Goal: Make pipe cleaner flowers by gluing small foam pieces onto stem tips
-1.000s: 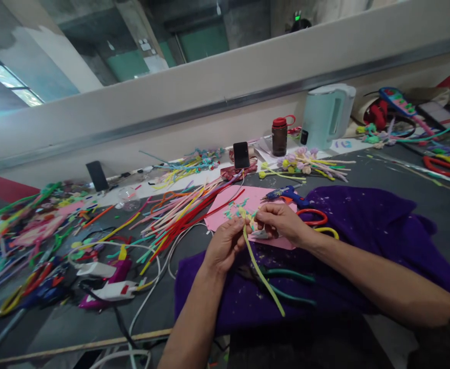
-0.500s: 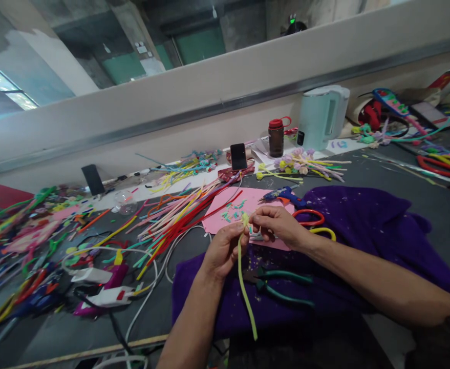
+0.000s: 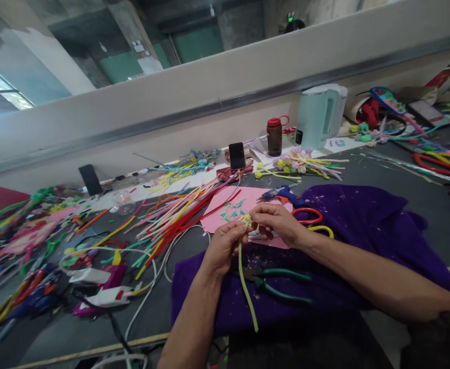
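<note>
Between my two hands is a pale yellow-green pipe-cleaner flower [image 3: 247, 219], its fuzzy stem [image 3: 243, 287] hanging down over the purple cloth [image 3: 363, 220]. My left hand [image 3: 225, 245] pinches it just below the small head, thumb and fingers pressed together. My right hand [image 3: 273, 221] closes its fingertips on the right side of the head; the exact contact is partly hidden. Below lie green-handled pliers [image 3: 282, 275] on the cloth. Behind the hands, a pink sheet [image 3: 213, 212] carries small teal pieces [image 3: 233, 209].
A blue glue gun [image 3: 282, 193] and scissors with red and yellow handles [image 3: 308, 215] lie beside my right hand. Bundled pipe cleaners [image 3: 186, 212] and a power strip [image 3: 109, 294] with cables are to the left. Behind stand a phone [image 3: 237, 156], bottle [image 3: 274, 137] and kettle [image 3: 320, 118].
My right fingers have shifted slightly against the flower head, which now faces me more. The stem's lower end has swung a little to the right. The view has moved slightly.
</note>
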Motion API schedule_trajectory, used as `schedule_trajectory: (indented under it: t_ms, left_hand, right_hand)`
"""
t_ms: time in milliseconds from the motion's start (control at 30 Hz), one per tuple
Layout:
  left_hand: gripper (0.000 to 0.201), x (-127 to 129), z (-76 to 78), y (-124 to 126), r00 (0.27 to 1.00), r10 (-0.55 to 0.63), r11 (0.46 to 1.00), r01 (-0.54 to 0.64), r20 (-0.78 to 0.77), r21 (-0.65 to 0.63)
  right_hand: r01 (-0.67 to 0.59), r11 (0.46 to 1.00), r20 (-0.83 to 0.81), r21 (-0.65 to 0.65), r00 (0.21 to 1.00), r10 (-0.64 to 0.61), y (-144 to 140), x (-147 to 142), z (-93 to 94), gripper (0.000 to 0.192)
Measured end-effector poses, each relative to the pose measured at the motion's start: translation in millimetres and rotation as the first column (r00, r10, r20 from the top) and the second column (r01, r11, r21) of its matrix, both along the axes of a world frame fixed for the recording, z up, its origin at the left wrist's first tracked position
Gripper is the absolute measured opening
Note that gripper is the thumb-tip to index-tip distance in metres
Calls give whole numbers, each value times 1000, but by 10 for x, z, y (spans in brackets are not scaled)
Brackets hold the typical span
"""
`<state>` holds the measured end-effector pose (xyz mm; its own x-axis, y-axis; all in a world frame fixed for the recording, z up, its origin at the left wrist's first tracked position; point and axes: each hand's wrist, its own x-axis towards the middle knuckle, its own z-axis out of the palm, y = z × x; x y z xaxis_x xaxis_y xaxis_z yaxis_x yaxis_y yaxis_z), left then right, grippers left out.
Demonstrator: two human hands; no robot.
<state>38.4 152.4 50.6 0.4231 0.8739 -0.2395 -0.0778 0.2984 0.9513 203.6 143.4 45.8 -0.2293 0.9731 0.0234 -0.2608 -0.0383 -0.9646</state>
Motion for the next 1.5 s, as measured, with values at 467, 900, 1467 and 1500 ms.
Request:
schedule_trajectory:
  t_ms: [467,900,1467,1500]
  left_hand:
    - [24,-47,4,53,990,77,991,-63,118,-120]
    - [17,-109,-12,136,987,62,991,-43,146,-126]
    - [19,-106,-76,215,991,69,994,-58,116,-96]
    - [19,-107,-82,219,991,64,994,-54,114,-93]
  right_hand:
    - [67,996,49,66,996,-70,74,81,-23,20]
    - [118,991,191,61,973,-128,300,420,-2,16]
    - [226,927,371,300,867,-332,362,663,57,12]
    - [239,928,360,285,871,-334,365,660,63,11]
